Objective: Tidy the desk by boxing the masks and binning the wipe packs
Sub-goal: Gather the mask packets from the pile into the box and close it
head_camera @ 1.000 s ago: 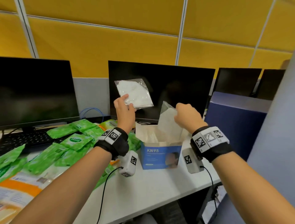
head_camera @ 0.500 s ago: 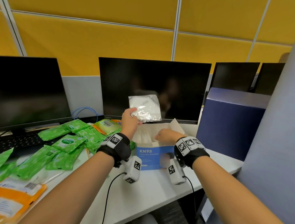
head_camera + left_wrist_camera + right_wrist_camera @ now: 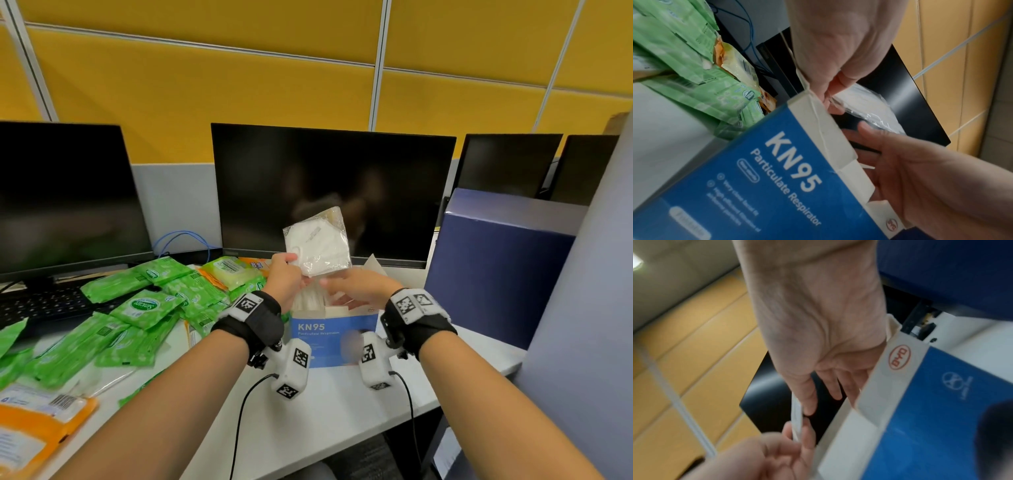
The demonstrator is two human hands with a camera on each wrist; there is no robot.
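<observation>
A white mask in a clear wrapper [image 3: 318,246] stands upright just above the open blue KN95 box [image 3: 334,337] at the desk's front. My left hand [image 3: 294,265] pinches the mask's lower left corner. My right hand [image 3: 334,287] reaches over the box opening with straight fingers, and its tips touch the mask's lower edge. The left wrist view shows the mask [image 3: 869,107] between my left hand [image 3: 830,91] and my right hand [image 3: 910,170], behind the box [image 3: 777,178]. The right wrist view shows the mask's thin edge [image 3: 796,415] against my right thumb. Several green wipe packs [image 3: 144,305] lie to the left.
Orange packs [image 3: 30,431] lie at the front left. A monitor [image 3: 332,195] stands right behind the box, another monitor [image 3: 65,195] and a keyboard [image 3: 41,305] at the left. A dark blue bin [image 3: 496,267] and a grey partition [image 3: 589,308] close the right side.
My right hand put its own mask down into the box and let go. My left hand brought its mask down and to the right over the box, where the right hand now touches it.
</observation>
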